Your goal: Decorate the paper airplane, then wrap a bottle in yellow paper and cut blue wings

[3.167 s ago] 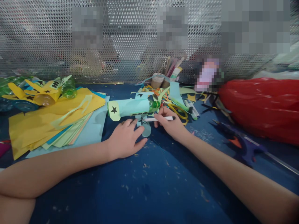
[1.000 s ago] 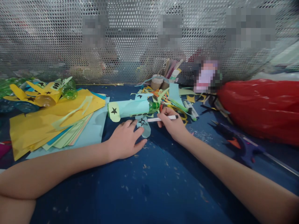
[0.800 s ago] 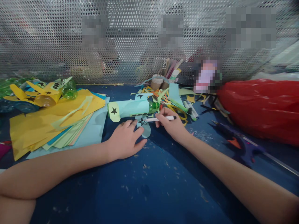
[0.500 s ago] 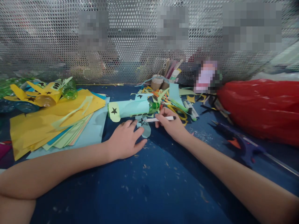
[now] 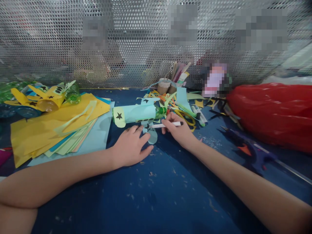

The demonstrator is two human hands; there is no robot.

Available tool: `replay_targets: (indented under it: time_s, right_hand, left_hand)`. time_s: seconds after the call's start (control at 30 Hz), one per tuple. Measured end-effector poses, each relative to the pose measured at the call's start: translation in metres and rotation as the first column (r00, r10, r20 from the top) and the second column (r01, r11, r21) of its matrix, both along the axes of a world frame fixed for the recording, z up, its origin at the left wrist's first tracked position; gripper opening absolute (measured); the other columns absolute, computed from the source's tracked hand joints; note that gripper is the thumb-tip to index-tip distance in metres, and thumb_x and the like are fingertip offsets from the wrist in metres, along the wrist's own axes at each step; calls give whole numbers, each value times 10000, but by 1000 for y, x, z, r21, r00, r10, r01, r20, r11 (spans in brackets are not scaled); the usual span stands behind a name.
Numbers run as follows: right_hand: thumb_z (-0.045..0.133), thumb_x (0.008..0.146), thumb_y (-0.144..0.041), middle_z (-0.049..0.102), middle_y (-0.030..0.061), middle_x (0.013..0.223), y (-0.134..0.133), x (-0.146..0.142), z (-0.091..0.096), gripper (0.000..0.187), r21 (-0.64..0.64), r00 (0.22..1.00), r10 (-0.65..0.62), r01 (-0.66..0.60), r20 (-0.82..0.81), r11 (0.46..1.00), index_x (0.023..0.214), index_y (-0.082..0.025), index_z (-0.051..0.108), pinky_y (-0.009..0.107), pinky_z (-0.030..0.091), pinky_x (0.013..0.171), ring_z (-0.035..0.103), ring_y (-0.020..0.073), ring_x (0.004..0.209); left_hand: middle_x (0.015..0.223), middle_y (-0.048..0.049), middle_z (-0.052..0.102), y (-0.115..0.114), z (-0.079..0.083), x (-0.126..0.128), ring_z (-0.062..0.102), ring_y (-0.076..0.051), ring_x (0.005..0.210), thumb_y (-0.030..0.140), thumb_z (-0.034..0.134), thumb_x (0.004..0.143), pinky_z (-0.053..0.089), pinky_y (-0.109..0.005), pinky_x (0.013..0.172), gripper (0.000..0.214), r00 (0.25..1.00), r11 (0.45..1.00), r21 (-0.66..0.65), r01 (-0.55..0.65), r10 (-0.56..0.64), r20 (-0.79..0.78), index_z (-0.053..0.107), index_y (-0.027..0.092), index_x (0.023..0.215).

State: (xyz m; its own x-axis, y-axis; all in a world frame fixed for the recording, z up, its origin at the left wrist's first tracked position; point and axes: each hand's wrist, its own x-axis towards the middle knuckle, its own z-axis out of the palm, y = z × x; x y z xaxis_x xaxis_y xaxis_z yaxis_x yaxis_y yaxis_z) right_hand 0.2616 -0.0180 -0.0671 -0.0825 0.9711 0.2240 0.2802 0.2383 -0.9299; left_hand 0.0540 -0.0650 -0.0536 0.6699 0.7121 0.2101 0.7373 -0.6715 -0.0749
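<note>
In the middle of the blue table lies a toy airplane (image 5: 140, 113), a green plastic bottle wrapped in light blue paper with paper wings and black stars. Its near wing (image 5: 152, 137) bears a black star outline, partly filled. My right hand (image 5: 177, 129) pinches a white marker (image 5: 168, 124), whose tip is at that star. The marker's black end points right. My left hand (image 5: 131, 146) lies flat with fingers spread, its fingertips at the near wing's left edge.
Coloured paper sheets (image 5: 60, 130) and a yellow paper-covered bottle (image 5: 50, 100) lie left. Behind the airplane are paper scraps, yellow scissors (image 5: 191, 122) and cardboard tubes (image 5: 163, 86) holding sticks. A glue gun (image 5: 258, 152) and red plastic bag (image 5: 273, 113) occupy the right. Perforated metal (image 5: 136, 42) stands behind.
The marker tip has shifted very slightly on the near wing's star. My left hand and the airplane have stayed in place.
</note>
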Motion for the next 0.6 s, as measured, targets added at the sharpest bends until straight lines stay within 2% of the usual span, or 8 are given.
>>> replay_targets:
  time_s: [0.33, 0.6]
  right_hand:
    - [574, 825, -283, 572, -50, 465, 0, 0, -1, 235, 5, 1000, 20, -20, -11, 1000, 649, -231, 427, 271, 333, 540, 436, 116, 478]
    - [564, 793, -248, 537, -59, 432, 0, -1, 1, 231, 14, 999, -32, 33, -36, 999, 626, -237, 405, 274, 317, 517, 446, 116, 454]
  left_hand:
    - [1288, -196, 564, 0, 1, 0, 514, -328, 1153, 469, 330, 958, 478, -446, 886, 437, 1000, 1000, -11, -5, 5, -8, 582, 150, 1118]
    - [1272, -200, 575, 0, 0, 0, 532, -323, 1125, 460, 350, 954, 475, -456, 888, 427, 1000, 1000, -2, 5, -5, 21, 592, 147, 1115]
